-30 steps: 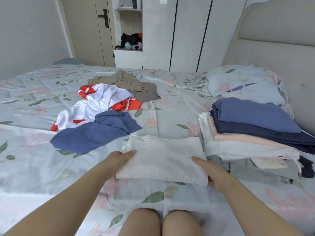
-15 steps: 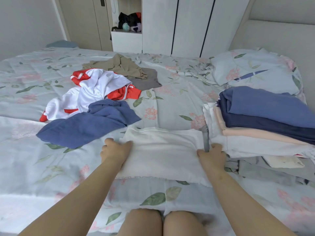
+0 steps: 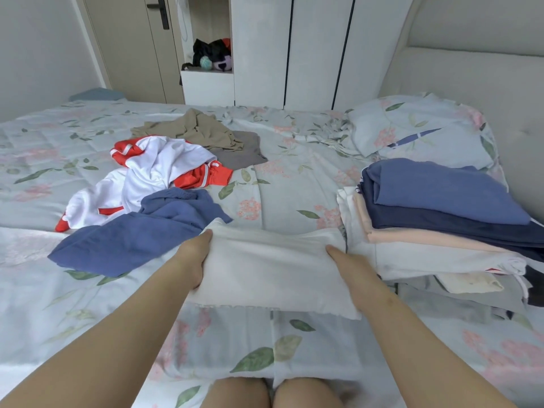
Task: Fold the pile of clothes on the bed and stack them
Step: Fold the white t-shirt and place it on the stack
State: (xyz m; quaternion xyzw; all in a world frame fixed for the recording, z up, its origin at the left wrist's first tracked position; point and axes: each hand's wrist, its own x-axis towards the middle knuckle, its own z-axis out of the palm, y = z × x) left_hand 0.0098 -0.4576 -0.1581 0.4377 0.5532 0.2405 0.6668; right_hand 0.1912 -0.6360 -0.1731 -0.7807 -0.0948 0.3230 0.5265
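Floral bedding covers the bed [image 3: 279, 178], with a wardrobe behind. At the right sits a stack [image 3: 441, 219] of several folded pieces, so the task looks well past halfway. Left to fold are a blue garment [image 3: 141, 234], a red-and-white one [image 3: 153, 172], a khaki one [image 3: 200, 131] and a grey one [image 3: 238, 151], all loose at the left. The folded white garment [image 3: 270, 266] lies just beside the stack. The left hand [image 3: 194, 260] grips its left edge, and the right hand [image 3: 350, 263] pinches its right edge, fingers tucked beneath. Half a second ago it lay flat with the hands at its sides; now it is lifted, its near hem hanging free.
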